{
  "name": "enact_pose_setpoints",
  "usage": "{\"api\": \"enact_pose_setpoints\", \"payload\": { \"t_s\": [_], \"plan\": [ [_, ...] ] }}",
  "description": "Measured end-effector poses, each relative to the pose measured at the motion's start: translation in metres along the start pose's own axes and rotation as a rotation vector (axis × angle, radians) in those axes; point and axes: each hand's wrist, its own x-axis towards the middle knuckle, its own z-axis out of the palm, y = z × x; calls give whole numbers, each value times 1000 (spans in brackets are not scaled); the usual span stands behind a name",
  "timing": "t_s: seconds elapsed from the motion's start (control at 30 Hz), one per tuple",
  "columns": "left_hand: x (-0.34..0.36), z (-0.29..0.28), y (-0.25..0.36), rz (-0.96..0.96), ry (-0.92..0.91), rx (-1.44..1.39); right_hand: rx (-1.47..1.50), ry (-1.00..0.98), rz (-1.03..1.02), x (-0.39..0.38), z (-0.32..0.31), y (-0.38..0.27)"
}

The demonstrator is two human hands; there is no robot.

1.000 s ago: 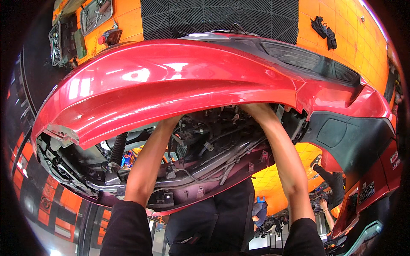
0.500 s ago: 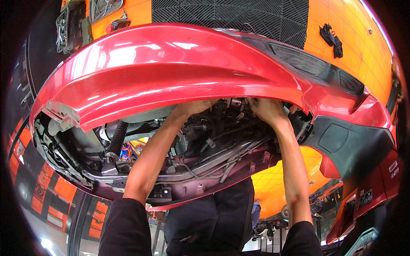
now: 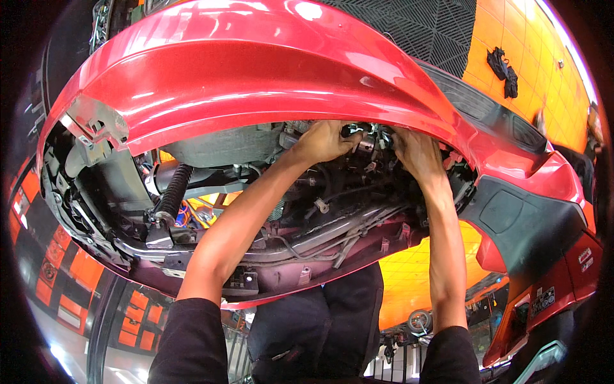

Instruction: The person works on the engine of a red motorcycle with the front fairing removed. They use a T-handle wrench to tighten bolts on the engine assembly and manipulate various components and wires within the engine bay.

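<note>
Red, glossy and broadly curved, the vehicle body panel (image 3: 256, 77) arches across the upper part of the view, and both bare hands work in the open cavity along its near edge. The silvery, rounded metal part (image 3: 366, 144) sits among dark fittings in that cavity, just inside the panel's edge, between the two hands. The left hand (image 3: 323, 141) comes in from the left with its fingers bent and close together, the tips reaching dark fittings just beside the metal part; whether it grips anything cannot be told. The right hand (image 3: 417, 152) is on the other side of the part, its fingers curled in toward the fittings and partly hidden, so its grip cannot be told either.

Left of the left hand, a smooth, rounded grey casing (image 3: 224, 147) shows beneath the panel, and farther left a black, ridged coil-shaped piece (image 3: 174, 195) stands at a tilt. Thin black hoses (image 3: 345, 246) run through the cavity nearer the person, below the hands in the view. To the right, a black textured plastic panel (image 3: 524, 211) adjoins the red bodywork. Beyond the vehicle, a crumpled black cloth-like bundle (image 3: 502, 72) lies on the orange tiled floor (image 3: 534, 35), near a black ribbed mat (image 3: 422, 32).
</note>
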Motion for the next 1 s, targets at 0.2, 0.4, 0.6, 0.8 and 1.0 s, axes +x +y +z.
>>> {"api": "enact_pose_setpoints", "payload": {
  "t_s": [0.2,0.4,0.6,0.8,1.0],
  "plan": [
    [5,-6,4,0,-64,76,70,-4,36,-3,7,2],
    [2,-3,15,88,-9,206,294,0,126,-7,8,-8],
    [4,-3,20,101,-33,162,270,-51,112,1,2,-22],
    [0,4,24,56,-17,239,290,98,109,-12,19,-23],
    [5,7,26,158,-52,292,400,256,195,-18,37,-21]
  ]
}}
